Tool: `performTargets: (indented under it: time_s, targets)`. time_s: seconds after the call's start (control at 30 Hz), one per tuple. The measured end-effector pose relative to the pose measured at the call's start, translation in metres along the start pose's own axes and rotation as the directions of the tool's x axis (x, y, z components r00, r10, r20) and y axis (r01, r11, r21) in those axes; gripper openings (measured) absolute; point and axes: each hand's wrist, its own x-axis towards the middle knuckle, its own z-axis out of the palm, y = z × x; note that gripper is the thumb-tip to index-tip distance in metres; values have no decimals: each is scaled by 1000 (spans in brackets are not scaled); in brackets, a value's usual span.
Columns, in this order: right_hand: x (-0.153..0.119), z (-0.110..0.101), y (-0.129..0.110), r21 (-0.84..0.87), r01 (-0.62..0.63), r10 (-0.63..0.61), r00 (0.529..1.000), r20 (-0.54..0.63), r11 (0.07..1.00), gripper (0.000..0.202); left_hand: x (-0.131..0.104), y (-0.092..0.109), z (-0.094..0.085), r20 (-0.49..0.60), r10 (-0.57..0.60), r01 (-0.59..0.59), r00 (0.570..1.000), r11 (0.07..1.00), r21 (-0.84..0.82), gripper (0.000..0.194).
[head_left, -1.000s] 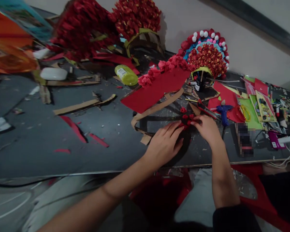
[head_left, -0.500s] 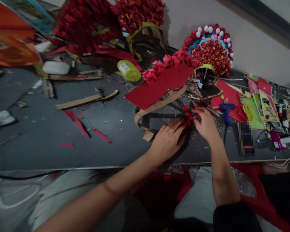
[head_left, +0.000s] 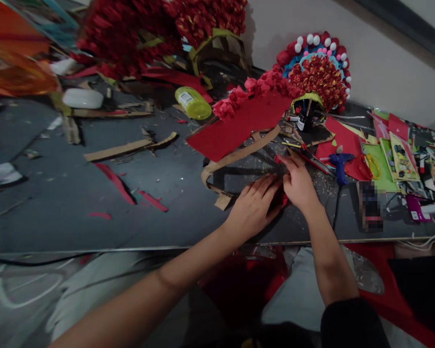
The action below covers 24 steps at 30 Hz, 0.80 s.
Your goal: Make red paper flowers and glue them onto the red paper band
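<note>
Presently noted: left hand [head_left: 253, 209] flat, fingers spread, and right hand [head_left: 297, 186] pinching red paper flowers [head_left: 283, 198], just left of blue glue gun [head_left: 339, 164].

glue gun [head_left: 339, 163] right of hands | bottle [head_left: 193, 103] behind cardboard strip [head_left: 130, 147]

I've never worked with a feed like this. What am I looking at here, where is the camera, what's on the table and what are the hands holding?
The one view comes from a camera on the person's head, looking down at bare hands; there is no machine. The left hand and right hand meet over small red paper pieces on the dark table; the grip itself is hidden. Around them lie a cardboard strip, a red sheet edged with paper flowers, a blue glue gun, a yellow bottle and a flowered headdress.
</note>
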Motion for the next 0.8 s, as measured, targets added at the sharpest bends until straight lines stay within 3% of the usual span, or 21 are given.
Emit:
performTargets:
  time_s: [0.1, 0.27, 0.43, 0.57, 0.67, 0.8]
  targets:
    - [7, 8, 6, -51, 91, -90, 996, 15, 995, 57, 2, 1, -2, 52, 80, -78, 995, 996, -37, 43]
    - [12, 9, 6, -100, 128, -121, 990, 67, 987, 43, 3, 1, -3, 86, 162, -156, 983, 985, -70, 22]
    - [8, 1, 1, -17, 52, -52, 999, -1, 999, 32, 2, 0, -2, 21, 118, -116, 993, 990, -77, 16]
    - [6, 2, 5, -33, 44, -48, 994, -102, 998, 28, 2, 1, -1, 18, 9, -8, 1000, 998, -66, 40]
    - [5, 6, 7, -57, 51, -54, 997, -60, 997, 28, 3, 1, -1, 51, -18, 21, 999, 998, -52, 43]
    - [4, 8, 3, -46, 43, -42, 999, 23, 998, 23, 4, 1, -2, 79, -24, 29, 997, 998, -59, 27]
